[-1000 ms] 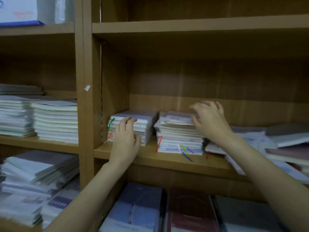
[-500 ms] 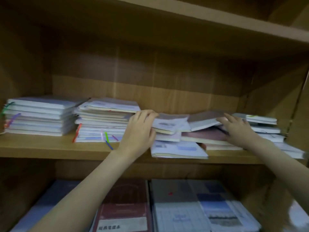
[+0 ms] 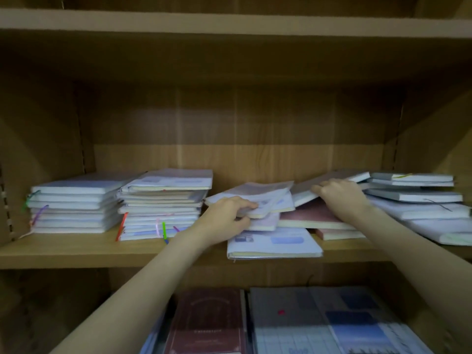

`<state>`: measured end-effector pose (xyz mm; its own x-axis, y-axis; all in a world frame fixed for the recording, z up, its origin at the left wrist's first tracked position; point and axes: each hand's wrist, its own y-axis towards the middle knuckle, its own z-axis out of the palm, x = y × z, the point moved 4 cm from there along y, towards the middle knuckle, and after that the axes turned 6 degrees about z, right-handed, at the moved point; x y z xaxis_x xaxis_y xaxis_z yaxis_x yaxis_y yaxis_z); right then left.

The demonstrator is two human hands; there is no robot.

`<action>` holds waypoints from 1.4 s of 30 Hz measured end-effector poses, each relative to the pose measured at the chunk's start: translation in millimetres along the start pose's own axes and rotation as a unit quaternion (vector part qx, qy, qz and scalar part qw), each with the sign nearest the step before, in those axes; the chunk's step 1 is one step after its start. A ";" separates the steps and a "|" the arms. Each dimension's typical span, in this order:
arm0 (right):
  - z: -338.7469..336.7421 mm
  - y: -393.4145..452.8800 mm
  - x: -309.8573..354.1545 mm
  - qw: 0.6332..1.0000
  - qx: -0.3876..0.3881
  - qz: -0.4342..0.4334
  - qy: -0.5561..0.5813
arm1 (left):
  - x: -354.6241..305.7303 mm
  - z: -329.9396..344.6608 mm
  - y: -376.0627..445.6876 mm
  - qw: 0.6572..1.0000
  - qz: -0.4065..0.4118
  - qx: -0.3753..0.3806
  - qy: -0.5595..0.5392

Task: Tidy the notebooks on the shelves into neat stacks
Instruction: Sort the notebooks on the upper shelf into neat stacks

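Two neat stacks of pale notebooks stand at the left of the wooden shelf (image 3: 76, 254): the left stack (image 3: 74, 205) and a taller stack (image 3: 163, 203) with coloured ribbons hanging out. To their right lies a loose heap of notebooks. My left hand (image 3: 227, 218) grips the left edge of a small pale notebook (image 3: 265, 200) on top of that heap. My right hand (image 3: 342, 198) holds the near edge of a tilted grey notebook (image 3: 304, 192) above a pink one (image 3: 314, 215). A wide pale notebook (image 3: 273, 244) lies flat under them.
More notebooks (image 3: 419, 198) lie skewed at the right end of the shelf, some sliding toward the front. On the shelf below lie a dark red notebook (image 3: 207, 323) and blue-grey ones (image 3: 332, 323). An upper shelf board (image 3: 229, 21) runs overhead.
The view swung right from the two neat stacks to the loose heap. My left hand closed on the small pale notebook; my right hand moved left and took hold of the grey notebook's edge.
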<state>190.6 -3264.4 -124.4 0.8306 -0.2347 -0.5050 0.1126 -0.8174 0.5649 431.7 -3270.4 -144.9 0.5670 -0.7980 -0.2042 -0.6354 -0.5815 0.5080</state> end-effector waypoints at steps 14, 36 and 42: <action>-120.6 -54.8 -80.0 0.925 -0.321 0.066 0.195 | -18.5 -13.9 -10.0 0.988 -0.064 -0.063 -0.125; -227.1 63.9 153.5 0.822 -0.310 0.012 0.477 | 88.9 -186.0 -138.5 0.820 -0.067 -0.466 -0.324; -199.6 92.7 271.1 0.890 0.016 -0.128 0.437 | 174.6 -167.2 -172.9 0.897 -0.221 -0.383 -0.025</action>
<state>535.1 -3298.8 -78.7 0.8885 0.4491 0.0944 0.3554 -0.8034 0.4777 728.2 -3282.8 -128.5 0.6386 -0.5328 -0.5553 0.2027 -0.5797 0.7892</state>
